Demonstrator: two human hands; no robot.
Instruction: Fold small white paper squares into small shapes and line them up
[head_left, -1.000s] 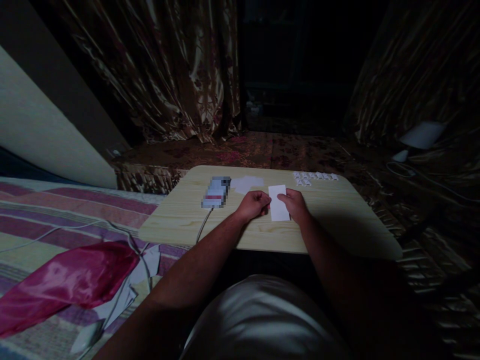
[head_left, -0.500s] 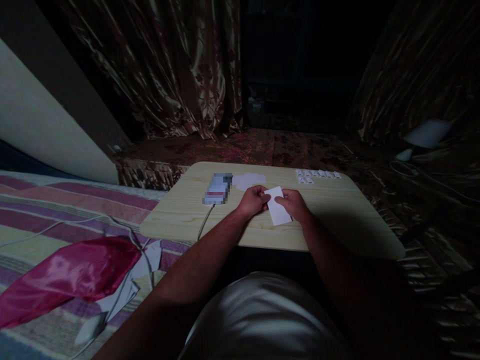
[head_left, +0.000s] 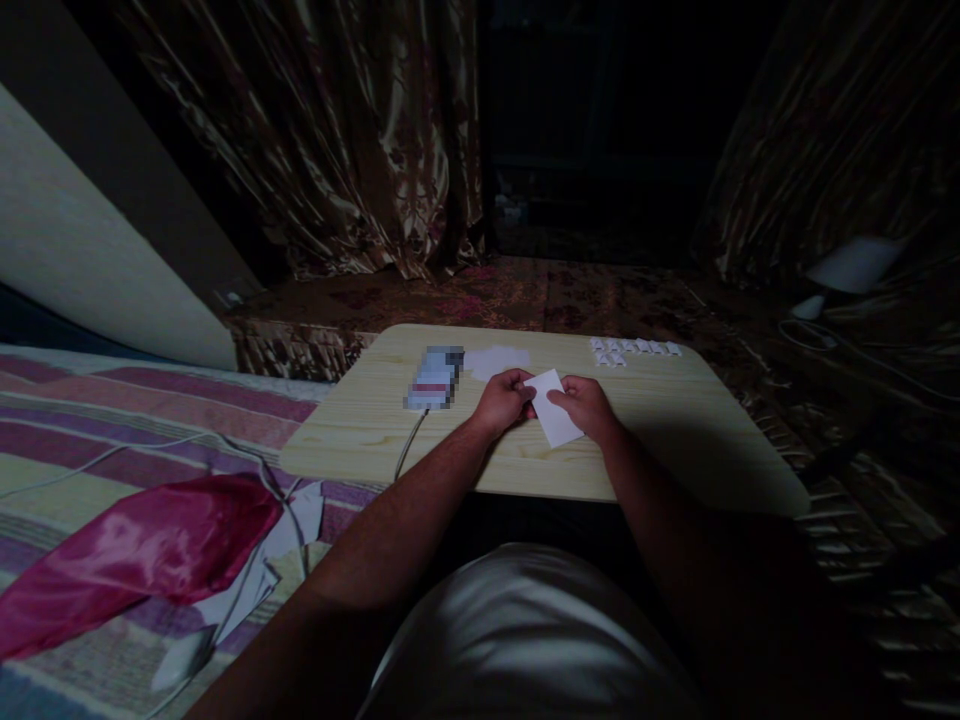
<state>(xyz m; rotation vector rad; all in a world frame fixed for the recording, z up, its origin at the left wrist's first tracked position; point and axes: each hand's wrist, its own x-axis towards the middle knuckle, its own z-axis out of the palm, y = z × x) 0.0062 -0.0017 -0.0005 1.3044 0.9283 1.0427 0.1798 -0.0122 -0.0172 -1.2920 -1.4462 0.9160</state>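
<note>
Between my two hands is a small white rectangle of paper (head_left: 556, 417), tilted, held just above the wooden table (head_left: 360, 430). My left hand (head_left: 507, 400) pinches its upper left corner, the thumb lying on top. On its right edge, my right hand (head_left: 587, 405) grips with the thumb pressed across the face. The fingers under the paper are hidden. Beyond my left hand lie loose white paper sheets (head_left: 499, 361). Several small folded white paper pieces (head_left: 637, 347) stand in rows at the far right of the table.
A blurred-out phone (head_left: 435, 378) with a cable (head_left: 409, 445) plugged in lies at the table's left. On the striped bed (head_left: 97, 440) are a shiny pink cloth (head_left: 157, 545), papers (head_left: 300, 518) and a white charger (head_left: 182, 657). A white lamp (head_left: 855, 268) stands at the right.
The white paper has turned slightly in my hands, its lower end swinging a little to the right. Both hands stay in nearly the same place.
</note>
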